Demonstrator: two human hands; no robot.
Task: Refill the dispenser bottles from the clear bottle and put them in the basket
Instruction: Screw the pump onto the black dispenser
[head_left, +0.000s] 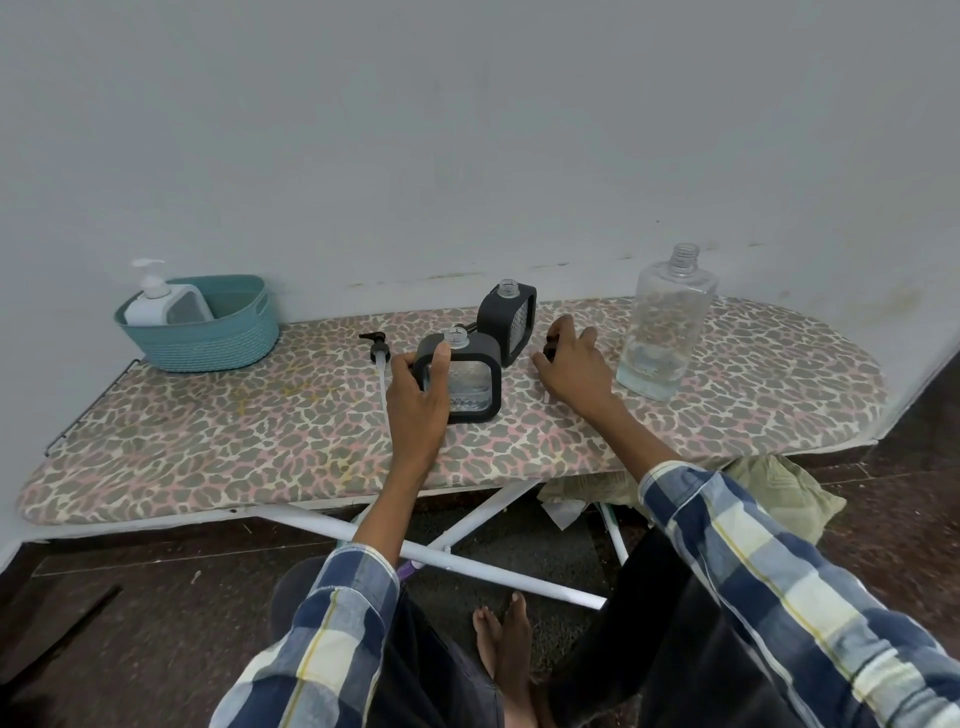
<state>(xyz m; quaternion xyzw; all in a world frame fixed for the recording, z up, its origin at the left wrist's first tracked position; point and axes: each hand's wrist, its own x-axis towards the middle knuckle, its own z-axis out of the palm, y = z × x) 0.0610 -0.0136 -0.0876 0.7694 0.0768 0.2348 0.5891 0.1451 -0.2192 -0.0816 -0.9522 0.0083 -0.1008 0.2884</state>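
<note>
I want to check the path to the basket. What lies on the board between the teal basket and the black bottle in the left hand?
In the head view, only a black pump head with its tube lies there.

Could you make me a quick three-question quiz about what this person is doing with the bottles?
1. True or false: the white bottle already stands in the basket.
2. Which hand grips the near black bottle? A) the left hand B) the right hand C) neither
3. Fill in: the clear bottle stands with no ____ on its neck.

Key
1. True; its pump is on.
2. A. The right hand rests on the board over a small dark thing, probably a pump; another loose pump lies left of the black bottles.
3. Cap; only a little liquid is left in it.
</note>
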